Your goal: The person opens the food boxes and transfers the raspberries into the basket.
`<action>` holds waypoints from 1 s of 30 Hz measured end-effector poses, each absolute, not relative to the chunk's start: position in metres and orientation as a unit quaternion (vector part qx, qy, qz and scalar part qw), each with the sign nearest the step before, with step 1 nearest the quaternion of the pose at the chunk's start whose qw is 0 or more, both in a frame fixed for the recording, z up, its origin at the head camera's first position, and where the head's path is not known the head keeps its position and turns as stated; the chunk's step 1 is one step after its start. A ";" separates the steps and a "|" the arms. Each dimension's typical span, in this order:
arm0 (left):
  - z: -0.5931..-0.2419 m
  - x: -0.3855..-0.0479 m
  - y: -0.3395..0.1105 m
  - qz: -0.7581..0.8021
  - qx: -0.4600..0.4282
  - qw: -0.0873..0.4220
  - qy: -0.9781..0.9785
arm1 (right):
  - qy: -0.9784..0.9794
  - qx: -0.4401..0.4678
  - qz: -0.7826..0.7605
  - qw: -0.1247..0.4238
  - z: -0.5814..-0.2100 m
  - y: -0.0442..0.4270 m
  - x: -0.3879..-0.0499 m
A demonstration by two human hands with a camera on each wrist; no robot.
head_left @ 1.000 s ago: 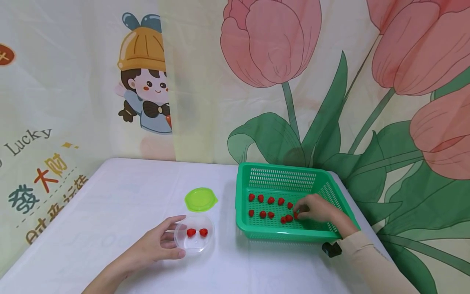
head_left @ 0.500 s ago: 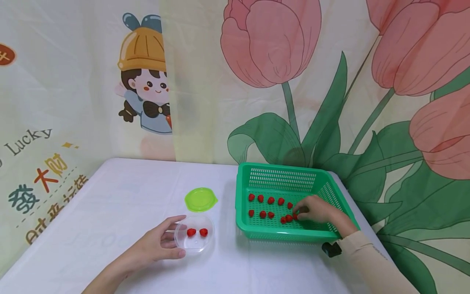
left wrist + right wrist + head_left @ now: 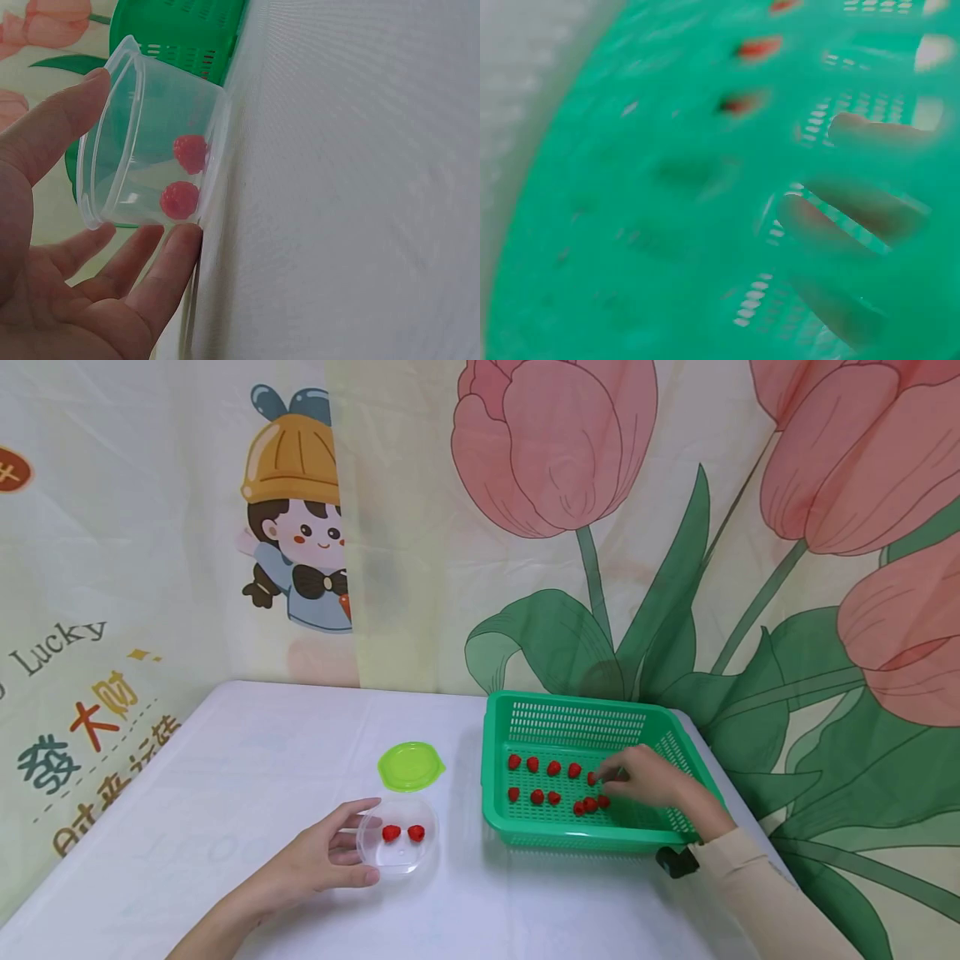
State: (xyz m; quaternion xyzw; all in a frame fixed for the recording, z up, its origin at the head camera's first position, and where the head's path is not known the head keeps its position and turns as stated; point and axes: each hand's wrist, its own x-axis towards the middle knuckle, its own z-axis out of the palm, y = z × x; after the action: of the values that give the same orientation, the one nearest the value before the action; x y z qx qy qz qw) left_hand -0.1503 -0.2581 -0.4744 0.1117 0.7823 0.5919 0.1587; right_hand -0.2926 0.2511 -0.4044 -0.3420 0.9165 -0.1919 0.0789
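Note:
My left hand [image 3: 318, 856] holds a clear round plastic cup [image 3: 157, 97] by its side, with thumb and fingers curved around it. Two raspberries [image 3: 179, 200] lie at the cup's bottom, which stands on the table. Over at the right, my right hand [image 3: 647, 777] hovers inside a green plastic basket [image 3: 570, 837], fingers apart and holding nothing that shows. Its fingertips are close to a raspberry [image 3: 592, 778] at the end of the back row. Several more raspberries [image 3: 553, 768] lie in two rows on the basket floor. Motion blurs the right wrist view.
A bright green lid [image 3: 411, 766] lies on the white-covered table [image 3: 285, 760] behind the cup. The basket's raised walls surround the right hand. A printed curtain [image 3: 420, 527] hangs behind the table.
My right hand has come away from the raspberry at the right end of the front row and shifted up and back toward the rear row. The left hand and cup stay put.

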 end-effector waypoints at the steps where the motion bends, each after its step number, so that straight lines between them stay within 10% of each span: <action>1: -0.475 -0.150 -0.258 0.591 0.111 0.158 0.783 | 0.915 -0.349 -0.190 0.071 -0.400 0.247 -0.291; 30: -0.475 -0.154 -0.257 0.575 0.126 0.139 0.796 | 0.868 -0.444 -0.218 0.040 -0.347 0.091 -0.243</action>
State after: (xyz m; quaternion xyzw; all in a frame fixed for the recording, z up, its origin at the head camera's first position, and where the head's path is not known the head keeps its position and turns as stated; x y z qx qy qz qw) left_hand -0.1536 -0.2570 -0.4755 0.1258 0.7962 0.5753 0.1391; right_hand -0.2434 0.0908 -0.3475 -0.4435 0.8684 -0.2181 0.0395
